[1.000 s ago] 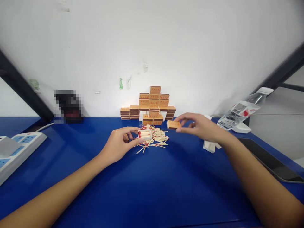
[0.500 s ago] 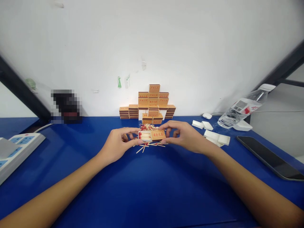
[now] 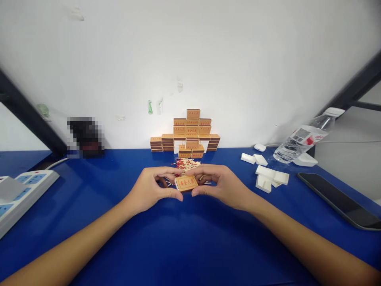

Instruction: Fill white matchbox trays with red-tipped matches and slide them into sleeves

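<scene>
Between my two hands is an orange matchbox (image 3: 186,183) with red lettering, its tray pushed into the sleeve. My left hand (image 3: 153,186) holds its left end, thumb in front and fingers behind. At the right end, my right hand (image 3: 220,186) grips it between thumb and fingers. Just behind lies a heap of loose red-tipped matches (image 3: 187,164), partly hidden by my fingers. Farther back, against the wall, rises a stepped stack of matchboxes (image 3: 192,130).
White empty matchbox trays (image 3: 272,175) lie at the right, near a phone (image 3: 339,200) and a tilted plastic water bottle (image 3: 303,137). A white earbud case (image 3: 260,147) sits by the wall. On the left is a power strip (image 3: 32,190) with a cable.
The matchbox tray has slid into its sleeve, so the matches inside no longer show. Both hands have moved closer together and slightly toward me with the box.
</scene>
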Demonstrator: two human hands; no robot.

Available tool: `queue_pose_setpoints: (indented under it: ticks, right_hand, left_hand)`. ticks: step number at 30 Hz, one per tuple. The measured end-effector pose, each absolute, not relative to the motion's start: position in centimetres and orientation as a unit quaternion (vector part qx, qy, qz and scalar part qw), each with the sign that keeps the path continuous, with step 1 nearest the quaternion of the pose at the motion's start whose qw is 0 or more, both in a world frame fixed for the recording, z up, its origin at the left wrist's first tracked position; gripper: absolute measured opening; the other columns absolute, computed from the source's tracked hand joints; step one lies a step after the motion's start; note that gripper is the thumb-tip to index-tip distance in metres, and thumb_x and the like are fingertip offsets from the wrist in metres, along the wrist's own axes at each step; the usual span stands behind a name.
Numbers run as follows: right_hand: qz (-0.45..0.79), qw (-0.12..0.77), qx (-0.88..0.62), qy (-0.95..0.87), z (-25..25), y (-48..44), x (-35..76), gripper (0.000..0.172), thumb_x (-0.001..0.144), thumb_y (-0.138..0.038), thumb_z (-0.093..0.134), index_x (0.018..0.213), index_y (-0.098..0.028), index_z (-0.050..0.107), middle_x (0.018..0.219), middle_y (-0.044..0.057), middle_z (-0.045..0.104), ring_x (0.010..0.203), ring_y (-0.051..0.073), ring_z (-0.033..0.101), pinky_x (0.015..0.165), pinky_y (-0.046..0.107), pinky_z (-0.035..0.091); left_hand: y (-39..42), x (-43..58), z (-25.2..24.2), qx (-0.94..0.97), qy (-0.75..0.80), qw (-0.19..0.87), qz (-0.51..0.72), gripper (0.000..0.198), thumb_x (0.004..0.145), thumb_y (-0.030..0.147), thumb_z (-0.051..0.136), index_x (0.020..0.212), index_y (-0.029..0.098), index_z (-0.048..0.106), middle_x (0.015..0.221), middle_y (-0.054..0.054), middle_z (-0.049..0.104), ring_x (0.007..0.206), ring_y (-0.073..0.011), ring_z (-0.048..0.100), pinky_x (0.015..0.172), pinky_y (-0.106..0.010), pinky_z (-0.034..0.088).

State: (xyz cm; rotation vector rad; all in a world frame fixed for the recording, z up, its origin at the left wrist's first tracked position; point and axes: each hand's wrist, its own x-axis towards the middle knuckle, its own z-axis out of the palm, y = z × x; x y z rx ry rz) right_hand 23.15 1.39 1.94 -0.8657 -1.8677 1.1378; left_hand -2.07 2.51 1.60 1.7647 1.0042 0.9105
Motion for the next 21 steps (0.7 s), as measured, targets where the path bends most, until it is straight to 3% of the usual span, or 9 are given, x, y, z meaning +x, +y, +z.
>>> queue_pose_setpoints:
  ticks: [5, 10, 14, 21]
  right_hand:
    - [0.408, 0.353, -0.320, -0.779, 2.18, 0.94, 23.17, 0.044, 0.079, -0.036, 0.092, 0.121, -0.030, 0.081, 0.111, 0.003, 0.082, 0.088, 0.020, 0.074, 0.083, 0.038, 0.062]
    - [0.362, 0.357, -0.303, -0.806, 2.50, 0.56, 23.06, 0.044, 0.083, -0.037, 0.090, 0.125, -0.034, 0.078, 0.118, 0.001, 0.082, 0.101, 0.023, 0.076, 0.090, 0.041, 0.061]
    - [0.325, 0.368, -0.304, -0.816, 2.82, 0.60, 23.12, 0.044, 0.083, -0.035, 0.090, 0.125, -0.033, 0.078, 0.118, 0.002, 0.082, 0.100, 0.022, 0.075, 0.088, 0.039, 0.061]
    - [0.282, 0.398, -0.371, -0.790, 2.71, 1.17, 23.48, 0.044, 0.085, -0.033, 0.088, 0.127, -0.027, 0.077, 0.118, 0.006, 0.080, 0.081, 0.018, 0.070, 0.076, 0.036, 0.062]
  left_hand:
    - [2.03, -2.05, 1.82, 0.739, 0.371, 0.453, 0.333, 0.067, 0.053, 0.037, 0.104, 0.114, 0.024, 0.080, 0.079, 0.002, 0.078, 0.069, -0.0151, 0.064, 0.066, -0.027, 0.050]
    - [1.79, -1.88, 1.93, 0.745, 0.357, 0.457, 0.328, 0.073, 0.051, 0.035, 0.104, 0.118, 0.024, 0.078, 0.079, 0.001, 0.078, 0.069, -0.0168, 0.066, 0.066, -0.028, 0.051]
    - [1.95, -1.80, 1.52, 0.729, 0.377, 0.442, 0.362, 0.073, 0.048, 0.035, 0.106, 0.115, 0.024, 0.078, 0.075, 0.002, 0.076, 0.065, -0.0150, 0.064, 0.061, -0.026, 0.049]
    - [2.59, -2.17, 1.24, 0.721, 0.431, 0.350, 0.414, 0.040, 0.076, 0.044, 0.092, 0.108, 0.023, 0.081, 0.091, -0.003, 0.080, 0.076, -0.0154, 0.068, 0.063, -0.025, 0.051]
